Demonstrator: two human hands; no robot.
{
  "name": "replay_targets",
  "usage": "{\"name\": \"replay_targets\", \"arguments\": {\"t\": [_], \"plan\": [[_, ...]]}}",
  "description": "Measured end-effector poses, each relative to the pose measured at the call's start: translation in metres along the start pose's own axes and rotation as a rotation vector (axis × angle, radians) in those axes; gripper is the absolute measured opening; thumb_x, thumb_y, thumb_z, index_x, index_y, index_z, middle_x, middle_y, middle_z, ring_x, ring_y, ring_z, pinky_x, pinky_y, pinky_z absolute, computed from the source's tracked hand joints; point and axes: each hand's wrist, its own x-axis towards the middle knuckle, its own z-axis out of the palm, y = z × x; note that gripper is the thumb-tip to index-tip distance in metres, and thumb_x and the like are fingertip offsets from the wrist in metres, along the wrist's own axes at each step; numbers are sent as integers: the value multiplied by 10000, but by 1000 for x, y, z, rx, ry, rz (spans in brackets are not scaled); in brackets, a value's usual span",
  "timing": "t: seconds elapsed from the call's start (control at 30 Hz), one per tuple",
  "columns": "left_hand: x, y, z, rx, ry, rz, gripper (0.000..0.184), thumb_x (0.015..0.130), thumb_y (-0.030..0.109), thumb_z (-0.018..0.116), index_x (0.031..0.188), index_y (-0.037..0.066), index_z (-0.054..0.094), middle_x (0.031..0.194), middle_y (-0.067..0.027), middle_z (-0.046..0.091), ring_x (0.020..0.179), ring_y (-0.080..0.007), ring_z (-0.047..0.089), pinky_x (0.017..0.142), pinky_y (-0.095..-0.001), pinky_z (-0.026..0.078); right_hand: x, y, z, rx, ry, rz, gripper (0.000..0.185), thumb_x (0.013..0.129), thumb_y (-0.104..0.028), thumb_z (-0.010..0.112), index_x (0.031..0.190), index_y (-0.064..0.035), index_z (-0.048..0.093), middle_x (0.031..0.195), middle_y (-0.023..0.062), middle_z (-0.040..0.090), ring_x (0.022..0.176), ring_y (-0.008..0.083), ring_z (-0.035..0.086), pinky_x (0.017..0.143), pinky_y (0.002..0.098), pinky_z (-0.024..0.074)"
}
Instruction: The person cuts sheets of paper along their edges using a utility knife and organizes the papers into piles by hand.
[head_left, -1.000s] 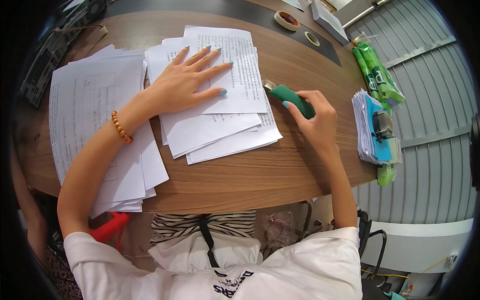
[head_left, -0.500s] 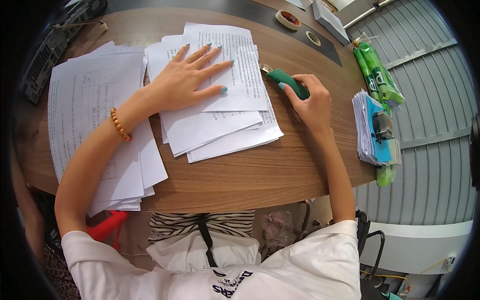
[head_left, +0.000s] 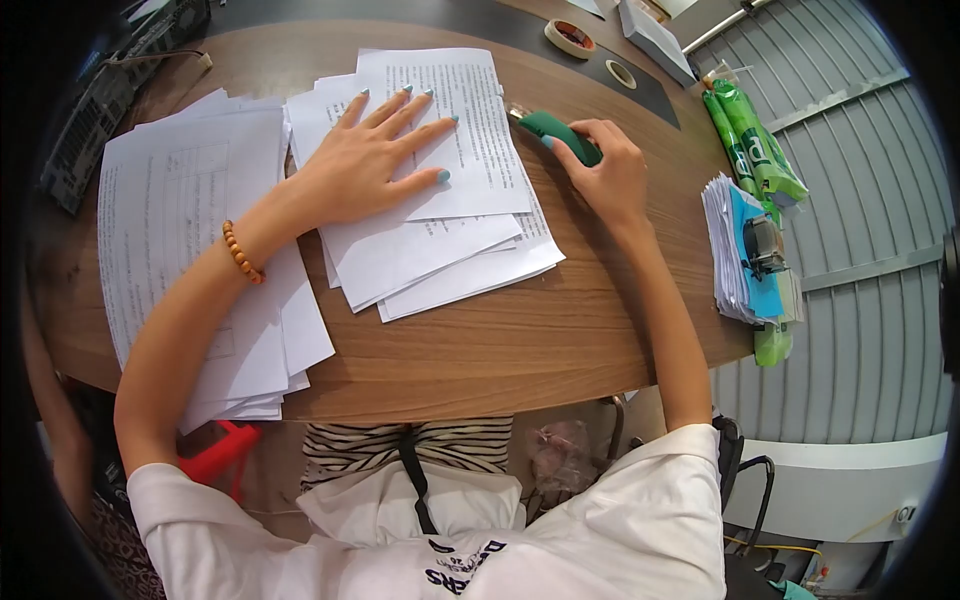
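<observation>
My left hand lies flat with fingers spread on the top sheet of a stack of printed papers. My right hand is closed around a green stapler, thumb along its side. The stapler's metal front end points left, close by the right edge of the stack; whether it touches the paper, I cannot tell. Under my left forearm lies a second pile of printed sheets, its pages slightly fanned.
Two tape rolls lie on the dark strip at the back. A clipped paper bundle and green packets are along the right side. Black equipment stands at the left. Another person's arm shows at the left edge.
My right hand has moved slightly left and up with the stapler, bringing its front end nearer the stack's edge. My left hand stays pressed on the papers.
</observation>
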Motion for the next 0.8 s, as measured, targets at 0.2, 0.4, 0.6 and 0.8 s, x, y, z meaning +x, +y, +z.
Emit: {"name": "replay_targets", "arguments": {"t": [0.2, 0.4, 0.6, 0.8], "plan": [[0, 0, 1, 13, 24, 13, 550, 920, 501, 318, 1389, 217, 355, 1442, -137, 310, 1356, -284, 238, 1106, -505, 125, -11, -5, -4, -36, -14, 41, 287, 755, -318, 700, 869, -60, 651, 825, 72, 639, 700, 238, 636, 588, 350, 511], [-1, 0, 1, -3, 29, 11, 544, 917, 496, 326, 1388, 226, 356, 1441, -136, 312, 1354, -286, 242, 1104, -507, 131, -3, -9, 11, -33, 16, 29, 281, 759, -311, 697, 876, -60, 648, 842, 69, 639, 712, 229, 636, 589, 346, 514], [-2, 1, -1, -35, 30, 37, 541, 913, 491, 339, 1387, 231, 358, 1439, -138, 316, 1353, -290, 243, 1104, -506, 132, -8, 6, 3, -1, 22, -15, 277, 761, -301, 695, 883, -58, 646, 836, 70, 634, 713, 223, 634, 584, 350, 511], [-2, 1, -1, -28, 45, 51, 544, 911, 496, 345, 1381, 222, 368, 1436, -142, 319, 1351, -297, 244, 1105, -507, 123, -8, 21, -2, -75, 49, 42, 262, 761, -300, 696, 871, -68, 643, 840, 61, 636, 712, 234, 634, 585, 345, 506]]}}
